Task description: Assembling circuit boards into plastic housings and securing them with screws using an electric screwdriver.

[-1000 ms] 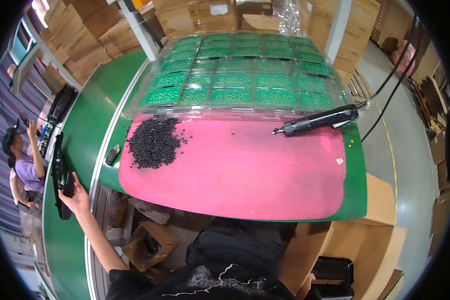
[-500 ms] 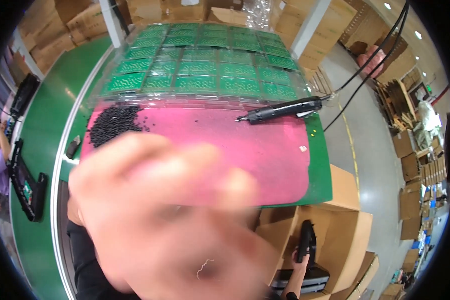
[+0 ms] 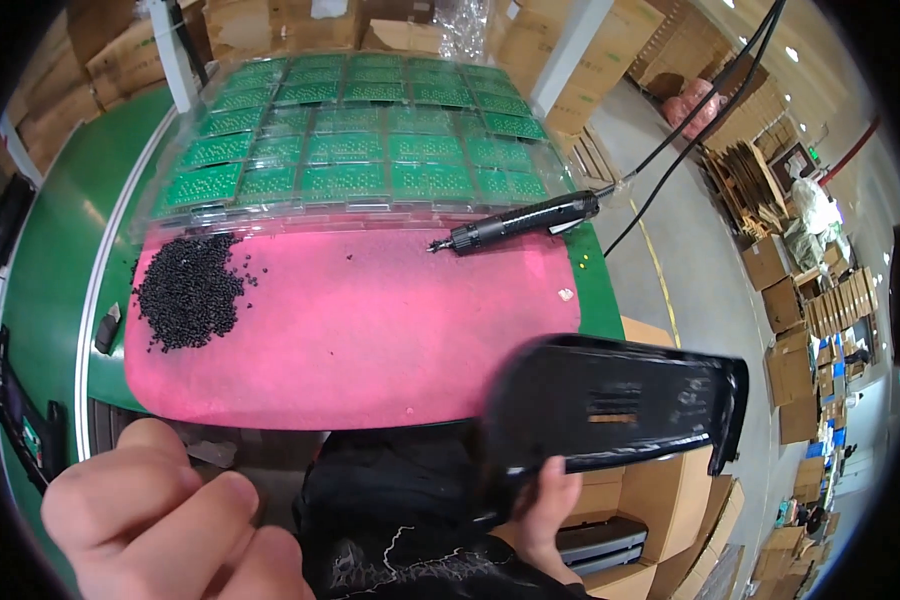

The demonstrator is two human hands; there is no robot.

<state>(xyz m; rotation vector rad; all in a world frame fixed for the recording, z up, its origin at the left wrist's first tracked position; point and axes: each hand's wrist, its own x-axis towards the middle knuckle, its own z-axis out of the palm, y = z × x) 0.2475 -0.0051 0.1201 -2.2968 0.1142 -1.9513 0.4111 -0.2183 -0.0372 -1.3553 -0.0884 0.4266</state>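
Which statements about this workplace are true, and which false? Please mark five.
1. The right hand holds a black casing. True.
2. The left hand has curled fingers. True.
3. The power screwdriver stands upright. False: it lies at the far right of the pink mat.
4. The small black pieces form a pile on the mat. True.
5. The green circuit boards are inside the cardboard box. False: they lie beyond the mat.

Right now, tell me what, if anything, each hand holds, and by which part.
Right hand: a black plastic shell, by its lower edge. Left hand: curled, no held thing visible.
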